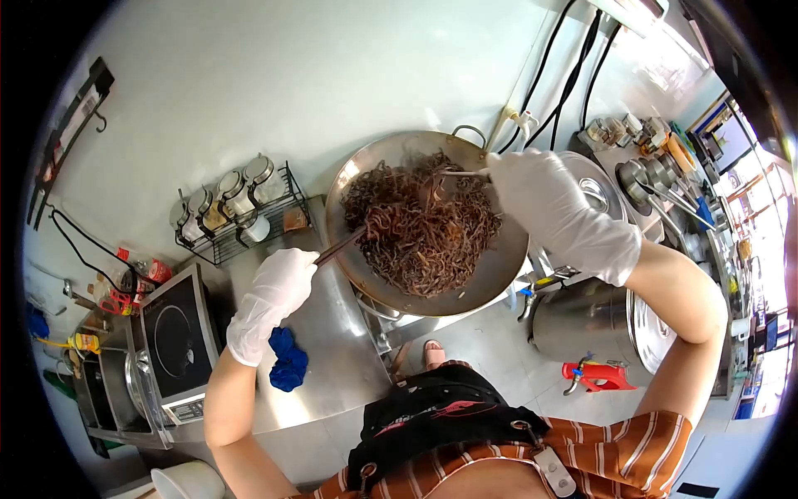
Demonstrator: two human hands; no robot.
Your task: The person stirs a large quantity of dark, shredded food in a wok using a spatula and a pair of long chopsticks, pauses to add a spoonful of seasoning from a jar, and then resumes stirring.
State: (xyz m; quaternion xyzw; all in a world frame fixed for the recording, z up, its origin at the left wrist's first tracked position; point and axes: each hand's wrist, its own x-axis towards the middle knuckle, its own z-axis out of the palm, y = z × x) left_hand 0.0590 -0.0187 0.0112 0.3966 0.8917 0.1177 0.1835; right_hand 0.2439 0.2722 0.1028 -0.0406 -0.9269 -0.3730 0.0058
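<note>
A wide metal wok (486,279) with loop handles holds a heap of dark brown shredded food (424,241). My left hand (278,291), in a white glove, is closed around long dark chopsticks (339,248), whose tips are in the left side of the heap. At the wok's upper right, my gloved right hand (553,204) is closed on the handle of a metal utensil (461,173). The utensil's far end reaches into the top of the food, where it is partly hidden.
A blue cloth (288,359) lies on the steel counter (324,333). Beyond it are a wire rack (224,241) of jars and an induction cooker (176,341). On the right stand a large steel pot (573,320), a red object (598,376), and metal ladles and bowls.
</note>
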